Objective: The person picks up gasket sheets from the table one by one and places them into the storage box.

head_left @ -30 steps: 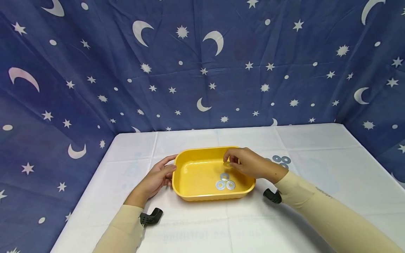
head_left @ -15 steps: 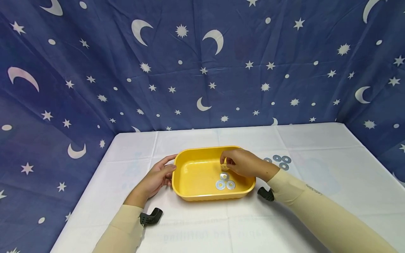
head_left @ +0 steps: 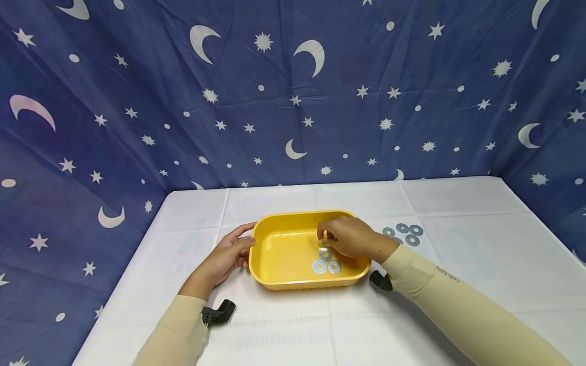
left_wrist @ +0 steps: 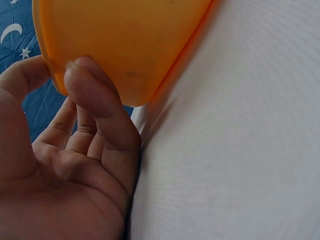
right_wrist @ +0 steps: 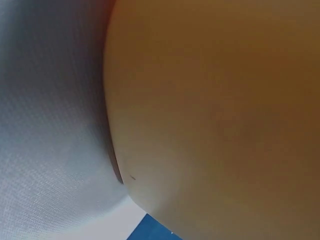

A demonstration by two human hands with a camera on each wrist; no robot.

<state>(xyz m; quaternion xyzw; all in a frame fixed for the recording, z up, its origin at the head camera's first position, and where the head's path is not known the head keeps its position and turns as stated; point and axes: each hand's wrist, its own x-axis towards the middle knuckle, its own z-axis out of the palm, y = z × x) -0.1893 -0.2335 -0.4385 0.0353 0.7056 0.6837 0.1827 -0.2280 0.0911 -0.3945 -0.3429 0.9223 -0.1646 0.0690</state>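
Note:
A shallow yellow tray lies on the white-clothed table. Three silver washers lie flat together in its right half. My right hand reaches over the tray's right end and pinches another washer low inside, just behind those three; whether it touches the bottom I cannot tell. My left hand holds the tray's left end, thumb at the rim and index finger round the far corner. In the left wrist view the thumb meets the orange-looking tray wall. The right wrist view shows the tray's outside, with no hand visible.
Several more washers lie on the table to the right of the tray, one partly hidden by the right wrist. A blue curtain with moons and stars stands behind the table. Black wrist mounts stick out from both sleeves.
My right hand has moved slightly left and lower in the tray, bringing the pinched washer near the three others. The left hand and tray have stayed in place.

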